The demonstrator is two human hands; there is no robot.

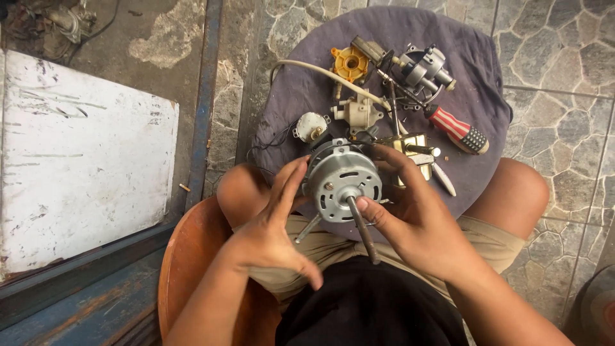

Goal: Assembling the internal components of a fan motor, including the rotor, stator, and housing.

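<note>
Left hand (pixel 275 224) open, fingers spread — fingertips touch motor (pixel 343 182) side. Right hand (pixel 416 218) clasps motor, thumb on shaft (pixel 362 227). Shaft axis points toward the person — slightly right.

Fan motor (pixel 341 182): ribbed cast metal housing, dull silver; steel shaft (pixel 362 229), dark, matt. Screwdriver (pixel 457 130): glossy red-and-white plastic handle. Gear piece (pixel 350 63): yellow plastic. Cloth (pixel 474 70): grey-purple fabric, matt, soft. Floor (pixel 557 57): rough stone paving. Stool (pixel 192 256): smooth brown plastic.
</note>
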